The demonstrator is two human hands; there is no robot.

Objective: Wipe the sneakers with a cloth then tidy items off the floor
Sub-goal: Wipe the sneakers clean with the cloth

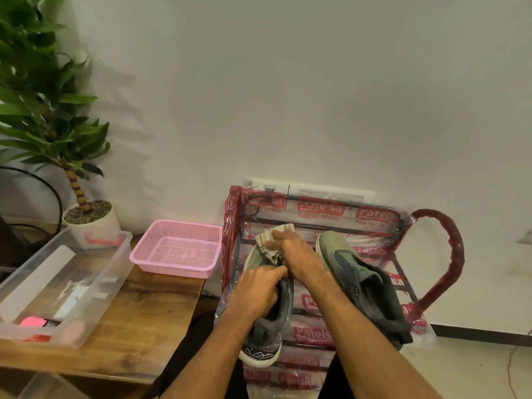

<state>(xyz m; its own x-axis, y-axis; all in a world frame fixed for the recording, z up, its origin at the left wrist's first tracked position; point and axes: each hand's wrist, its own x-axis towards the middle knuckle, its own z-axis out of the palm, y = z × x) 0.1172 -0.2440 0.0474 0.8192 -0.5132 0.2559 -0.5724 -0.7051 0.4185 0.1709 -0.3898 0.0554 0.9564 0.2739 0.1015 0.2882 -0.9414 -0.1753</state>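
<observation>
Two grey-green sneakers lie on a plastic-wrapped metal rack. My left hand grips the left sneaker around its tongue and collar. A white patterned cloth is pressed on that sneaker's toe by my right hand, fingers curled over it. The right sneaker lies beside them untouched, its toe towards the wall.
A pink mesh basket and a clear plastic tub holding small items sit on a wooden table to the left. A potted plant stands behind them. A white wall is close behind the rack.
</observation>
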